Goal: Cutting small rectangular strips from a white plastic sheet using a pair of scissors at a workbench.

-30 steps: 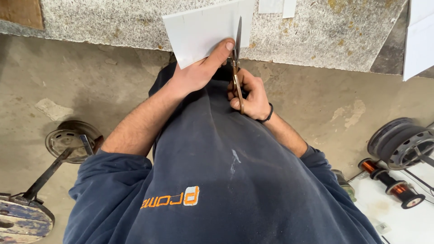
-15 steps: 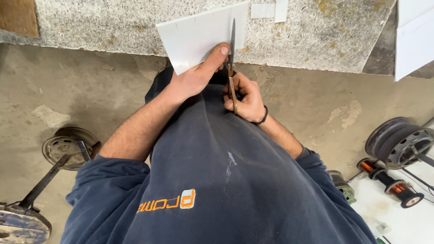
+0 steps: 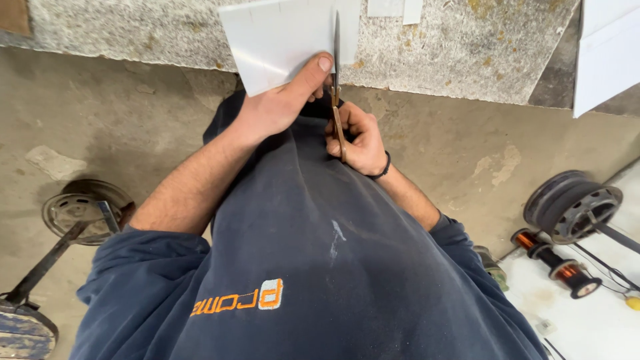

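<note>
White sheet is held out in front of the torso, over a speckled stone slab; going left to right, a metal wheel on a bar is seen on the concrete floor; the sheet's lower edge is pinched tight by the left hand, thumb on top; scissors are gripped in the closed right hand, blades pushed up into the sheet's right side; copper wire spools and a dark reel are parked far right.
</note>
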